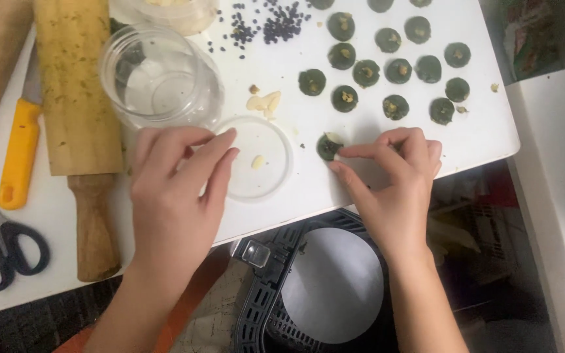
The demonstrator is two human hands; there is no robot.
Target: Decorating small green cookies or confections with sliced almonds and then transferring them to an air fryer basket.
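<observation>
R hand (393, 176) pinching dark disc (329, 147) at frame centre w/ thumb + forefinger, steadying it on board (479, 131). L hand (174, 189), fingers loosely together, reaching over lid (256, 157) holding nut sliver (257, 161). Jar (159, 77) upper left.

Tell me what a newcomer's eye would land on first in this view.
Rows of dark green dough discs topped with pale nut bits fill the upper right of the white board. Just below them, the right hand pinches one more disc, while the left hand rests on a clear lid under an open jar. A wooden rolling pin lies far left.
</observation>
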